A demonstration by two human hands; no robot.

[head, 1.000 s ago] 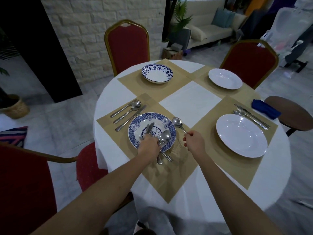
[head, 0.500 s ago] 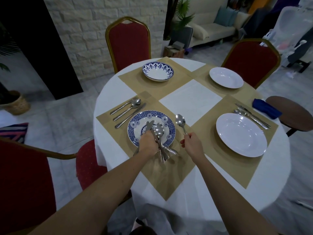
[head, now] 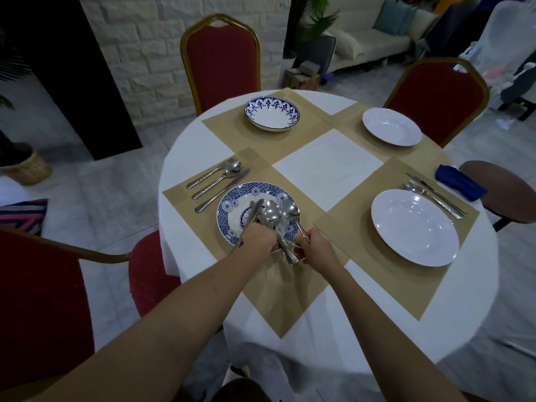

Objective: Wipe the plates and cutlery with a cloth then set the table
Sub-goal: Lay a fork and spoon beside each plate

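1. White cloth covers the bench (head: 327, 166), with 4 tan placemats (head: 290, 300), a dish on each, and laid cutlery (head: 217, 181) at 2 of them.
2. On the near-left mat sits the patterned blue plate (head: 232, 204), and both hands work over its near rim.
3. Now the left hand (head: 256, 239), fingers wrapped tight round a bundle of cutlery (head: 272, 216) fanned above the plate.
4. Then the right hand (head: 314, 246), fingers pinching 1 spoon (head: 290, 211) by its handle, against the bundle.
5. Well apart, at the right edge, lies the blue cloth (head: 461, 182).
6. My call: draw 1 piece out cleanly, keep the rest clamped, and lay it parallel to a plate.
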